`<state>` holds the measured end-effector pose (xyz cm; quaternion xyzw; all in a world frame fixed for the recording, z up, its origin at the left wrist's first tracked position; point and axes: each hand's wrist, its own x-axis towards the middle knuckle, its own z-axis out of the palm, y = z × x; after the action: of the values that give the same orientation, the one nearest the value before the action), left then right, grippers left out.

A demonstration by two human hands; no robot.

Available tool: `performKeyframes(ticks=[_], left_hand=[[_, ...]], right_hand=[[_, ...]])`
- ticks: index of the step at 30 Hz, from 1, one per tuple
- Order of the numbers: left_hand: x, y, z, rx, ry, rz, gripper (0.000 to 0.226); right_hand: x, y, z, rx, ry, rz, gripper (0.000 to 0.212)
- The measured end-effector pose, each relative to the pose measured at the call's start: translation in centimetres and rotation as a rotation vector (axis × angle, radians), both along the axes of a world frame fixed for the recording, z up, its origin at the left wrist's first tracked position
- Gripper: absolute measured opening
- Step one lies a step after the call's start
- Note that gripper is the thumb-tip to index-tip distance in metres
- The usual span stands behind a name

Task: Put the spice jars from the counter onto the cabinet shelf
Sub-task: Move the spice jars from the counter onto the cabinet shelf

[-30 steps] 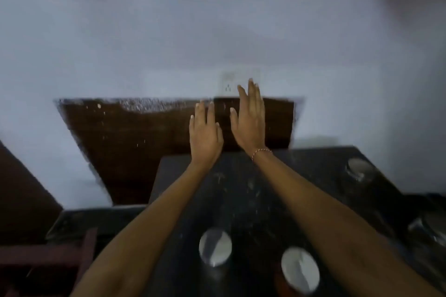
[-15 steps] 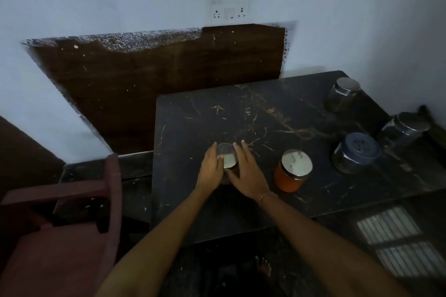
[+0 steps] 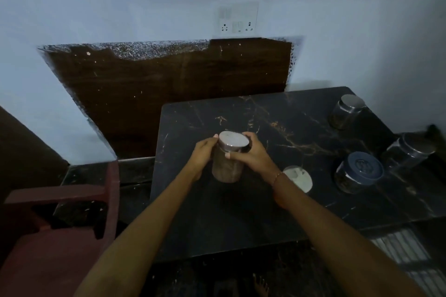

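**You had one jar in both hands**

You held a brown jar (image 3: 226, 166) between your two hands, over the left part of the black counter (image 3: 277, 128). I could not tell if its bottom touched the counter or was a little above it. Your left hand (image 3: 201, 155) curled round the left side of the jar, up near the silver lid (image 3: 233, 138). Your right hand (image 3: 253, 155) wrapped round the other side, with the thumb lying across the front, just under the lid.

Four more jars sat on the counter. A jar with a white lid (image 3: 298, 178) was just beside your right wrist. A jar with a blue lid (image 3: 357, 171) stood further right. Two clear jars with silver lids (image 3: 347, 111) (image 3: 407, 152) stood near the right edge. The cabinet shelf was not in the picture.

I think the jar was full of brown spice, so it likely felt a bit heavy. It looked hard and smooth, so it could slip. If it was glass, a drop could break it. The safe place to hold it was round the body, as you did, not by the lid alone, since a lid can come loose.
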<state>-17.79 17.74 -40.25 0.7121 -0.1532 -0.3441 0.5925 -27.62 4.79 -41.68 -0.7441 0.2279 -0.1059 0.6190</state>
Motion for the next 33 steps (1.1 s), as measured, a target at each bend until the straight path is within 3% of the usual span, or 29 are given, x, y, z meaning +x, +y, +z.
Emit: performKeyframes(ticks=[4, 10, 12, 14, 15, 18, 20, 22, 25, 33], left_hand=[[0.5, -2.3, 3.2, -0.155, 0.077, -0.126, 0.031], [-0.8, -6.5, 6.3, -0.415, 0.256, -0.185, 0.055], [-1.1, -7.6, 7.2, -0.438, 0.238, -0.224, 0.047], [-1.4, -8.7, 7.9, -0.441, 0.115, -0.214, 0.029], [-1.5, -9.3, 8.1, -0.437, 0.046, -0.177, 0.025], [-1.9, -11.1, 8.8, -0.435, -0.049, -0.047, 0.038], [-2.3, -12.2, 9.4, -0.46, -0.012, -0.017, 0.043], [-2.3, -12.9, 10.3, -0.496, 0.033, -0.022, 0.038], [-1.6, -13.5, 11.1, -0.526, 0.005, -0.123, 0.031], [0.8, -14.1, 13.8, -0.492, -0.052, -0.296, 0.053]], right_hand=[[0.7, -3.2, 4.2, 0.233, -0.137, 0.077, 0.064], [1.2, -6.6, 7.4, 0.315, -0.261, 0.013, 0.059], [1.1, -7.7, 7.9, 0.275, -0.24, -0.009, 0.039], [0.7, -8.6, 8.6, 0.221, -0.231, -0.082, 0.014], [0.4, -9.1, 8.8, 0.179, -0.236, -0.108, 0.012], [-0.4, -10.1, 9.2, 0.006, -0.218, 0.008, 0.042], [-0.7, -10.8, 9.6, -0.056, -0.197, 0.041, 0.067], [-0.7, -11.4, 10.2, -0.072, -0.213, 0.029, 0.078], [-0.7, -12.8, 11.2, -0.054, -0.253, -0.001, 0.08], [-0.1, -16.0, 13.6, 0.088, -0.37, 0.012, 0.066]])
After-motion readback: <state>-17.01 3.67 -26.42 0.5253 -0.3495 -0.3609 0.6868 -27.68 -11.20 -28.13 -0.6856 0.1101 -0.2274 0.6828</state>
